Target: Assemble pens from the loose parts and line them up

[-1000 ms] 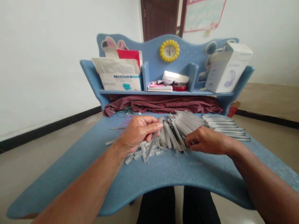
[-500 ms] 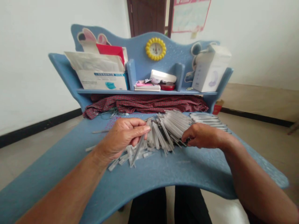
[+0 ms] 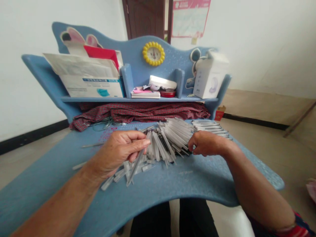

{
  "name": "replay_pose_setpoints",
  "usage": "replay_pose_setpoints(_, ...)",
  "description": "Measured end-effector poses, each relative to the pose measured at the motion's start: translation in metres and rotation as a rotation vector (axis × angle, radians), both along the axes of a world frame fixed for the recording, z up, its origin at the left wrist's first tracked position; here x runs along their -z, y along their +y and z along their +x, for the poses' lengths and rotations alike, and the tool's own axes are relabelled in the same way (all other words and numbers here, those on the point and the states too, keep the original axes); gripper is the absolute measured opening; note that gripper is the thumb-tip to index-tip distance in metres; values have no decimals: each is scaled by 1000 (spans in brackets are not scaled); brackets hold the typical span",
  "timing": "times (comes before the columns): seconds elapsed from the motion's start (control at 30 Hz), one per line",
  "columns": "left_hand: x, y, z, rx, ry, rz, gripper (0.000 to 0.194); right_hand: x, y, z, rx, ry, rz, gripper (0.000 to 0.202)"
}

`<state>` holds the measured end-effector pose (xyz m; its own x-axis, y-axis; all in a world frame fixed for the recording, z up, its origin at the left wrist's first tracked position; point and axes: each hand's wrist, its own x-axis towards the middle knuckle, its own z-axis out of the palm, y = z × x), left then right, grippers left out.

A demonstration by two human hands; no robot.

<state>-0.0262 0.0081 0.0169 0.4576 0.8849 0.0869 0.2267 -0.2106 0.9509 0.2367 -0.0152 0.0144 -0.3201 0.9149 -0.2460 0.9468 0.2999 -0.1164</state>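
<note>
A heap of thin grey strips (image 3: pixel 170 136) lies in the middle of the blue desk (image 3: pixel 172 184). My left hand (image 3: pixel 118 151) pinches one long grey strip (image 3: pixel 135 164) between thumb and fingers, its lower end pointing at the desk. Several short loose strips (image 3: pixel 118 174) lie under that hand. My right hand (image 3: pixel 206 144) rests with curled fingers on the heap's right edge, its fingertips among the strips. A neater row of strips (image 3: pixel 212 128) lies behind the right hand.
A red checked cloth (image 3: pixel 140 112) is bunched under the desk's shelf (image 3: pixel 138 98). On the shelf stand a white mask box (image 3: pixel 91 87), a red folder (image 3: pixel 102 54), small books (image 3: pixel 145 93), a red tin (image 3: pixel 168 93) and a white carton (image 3: pixel 209 79). A yellow clock (image 3: pixel 153 53) is on the back panel.
The view has swung to the right, so the desk and both hands sit further left in the picture. Both hands keep the same grip and place at the heap.
</note>
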Motion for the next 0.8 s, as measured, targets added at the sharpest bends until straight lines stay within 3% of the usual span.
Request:
replay_pose_setpoints(0.17, 4, 1, -1, 52, 60, 38, 23, 5, 3, -10, -62, -76, -11, 29)
replay_pose_setpoints(0.33, 3, -3, 0, 82, 58, 25, 21, 11, 4, -16, -36, -164, 38, 20)
replay_pose_setpoints(0.63, 5, -2, -1, 103, 87, 50, 24, 20, 6, -23, -70, -175, 99, 21)
replay_pose_setpoints(0.73, 5, -2, -1, 102, 106, 40, 25, 16, 6, -16, -73, -72, 64, 19)
replay_pose_setpoints(0.8, 6, -2, 0, 108, 111, 31, 25, 14, 6, -8, -38, 165, -3, 16)
